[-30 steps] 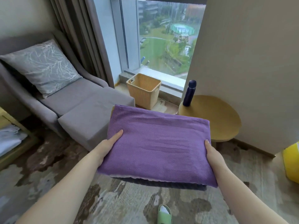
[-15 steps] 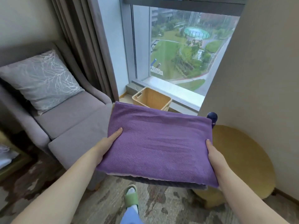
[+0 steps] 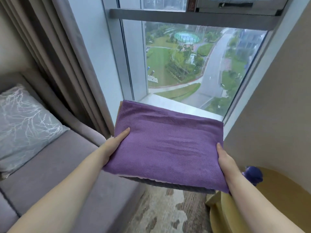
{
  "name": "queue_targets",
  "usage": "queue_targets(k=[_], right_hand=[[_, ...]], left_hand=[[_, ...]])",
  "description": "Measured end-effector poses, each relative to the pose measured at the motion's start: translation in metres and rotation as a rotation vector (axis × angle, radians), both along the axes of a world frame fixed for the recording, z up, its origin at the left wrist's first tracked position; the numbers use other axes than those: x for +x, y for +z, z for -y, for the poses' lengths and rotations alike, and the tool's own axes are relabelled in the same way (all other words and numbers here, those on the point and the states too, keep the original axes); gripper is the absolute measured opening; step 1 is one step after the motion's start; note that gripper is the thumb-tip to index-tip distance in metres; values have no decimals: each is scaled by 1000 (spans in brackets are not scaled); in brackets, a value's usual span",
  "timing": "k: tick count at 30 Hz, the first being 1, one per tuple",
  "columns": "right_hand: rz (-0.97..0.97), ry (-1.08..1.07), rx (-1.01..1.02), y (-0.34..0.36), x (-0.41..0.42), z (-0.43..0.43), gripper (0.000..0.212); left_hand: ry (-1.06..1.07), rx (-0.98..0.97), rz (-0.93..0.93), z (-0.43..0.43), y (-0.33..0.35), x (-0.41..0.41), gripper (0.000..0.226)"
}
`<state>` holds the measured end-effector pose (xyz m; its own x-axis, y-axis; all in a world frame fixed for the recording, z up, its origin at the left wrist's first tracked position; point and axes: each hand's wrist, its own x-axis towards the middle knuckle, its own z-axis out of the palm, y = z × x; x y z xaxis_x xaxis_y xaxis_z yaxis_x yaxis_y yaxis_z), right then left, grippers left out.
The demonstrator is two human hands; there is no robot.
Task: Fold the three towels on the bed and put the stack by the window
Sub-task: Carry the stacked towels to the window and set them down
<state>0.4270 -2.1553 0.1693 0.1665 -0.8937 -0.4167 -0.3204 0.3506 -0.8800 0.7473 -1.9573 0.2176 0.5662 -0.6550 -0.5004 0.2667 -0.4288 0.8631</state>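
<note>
Head view: towel stack (image 3: pixel 166 148) in both hands' grip, window sill (image 3: pixel 176 105) behind, armchair (image 3: pixel 67 165) left.

We are seeing only thin edges of the lower towels (image 3: pixel 161 182); the purple towel (image 3: pixel 168 145) is hiding our fingers.
</note>
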Motion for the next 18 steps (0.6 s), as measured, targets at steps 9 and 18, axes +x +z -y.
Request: queue_targets(k=[9, 18], right_hand=[[-144, 101, -49, -41, 104, 159, 59], [-51, 110, 25, -30, 204, 314, 59]], left_hand=[[35, -17, -24, 156, -47, 95, 81], [52, -79, -99, 296, -41, 194, 74]])
